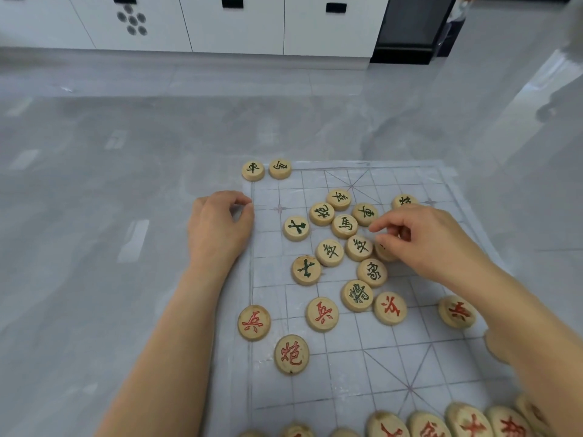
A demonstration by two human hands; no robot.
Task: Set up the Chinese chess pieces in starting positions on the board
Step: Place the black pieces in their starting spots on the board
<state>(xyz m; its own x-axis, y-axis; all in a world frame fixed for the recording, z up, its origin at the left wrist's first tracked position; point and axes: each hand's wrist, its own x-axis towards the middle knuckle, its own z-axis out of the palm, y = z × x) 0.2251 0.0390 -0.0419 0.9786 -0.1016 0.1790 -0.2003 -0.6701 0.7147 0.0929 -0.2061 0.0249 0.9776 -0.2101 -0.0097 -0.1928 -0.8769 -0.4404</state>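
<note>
A thin translucent chess board lies on the floor. Two green-lettered wooden pieces stand at its far left corner. Several more green-lettered pieces are bunched mid-board. Red soldiers stand in a row, with a red cannon nearer me. More red pieces line the near edge. My right hand pinches a half-hidden piece at the right of the bunch. My left hand rests at the board's left edge, loosely curled and holding nothing.
Grey tiled floor lies all around the board. White cabinets and a black unit stand along the far wall. Another red soldier sits by my right forearm.
</note>
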